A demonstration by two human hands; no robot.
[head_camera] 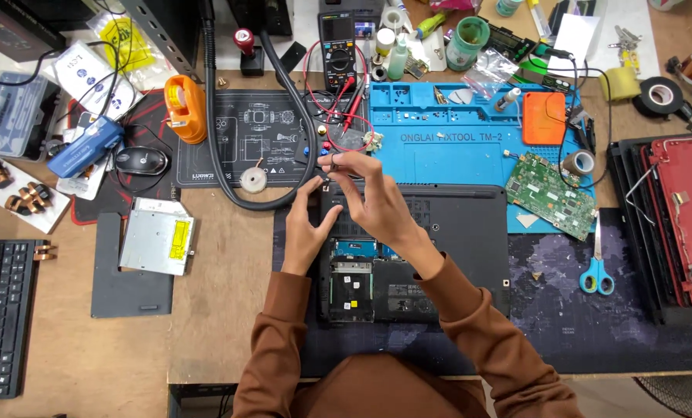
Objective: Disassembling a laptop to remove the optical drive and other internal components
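Note:
A black laptop (470,232) lies upside down on a dark mat, its bottom bay open and showing inner parts. My left hand (307,228) rests on the laptop's left edge, fingers curled against the case. My right hand (369,193) hovers over the laptop's far left corner, its fingertips pinched on a thin dark tool that I cannot tell apart clearly. Both sleeves are brown.
A silver optical drive (157,236) and a dark cover panel (125,290) lie left. A green circuit board (551,193) sits on the blue mat (470,143). Blue scissors (596,271), red laptop shells (683,220), a multimeter (337,50), a mouse (140,160) and a keyboard (1,313) surround the work.

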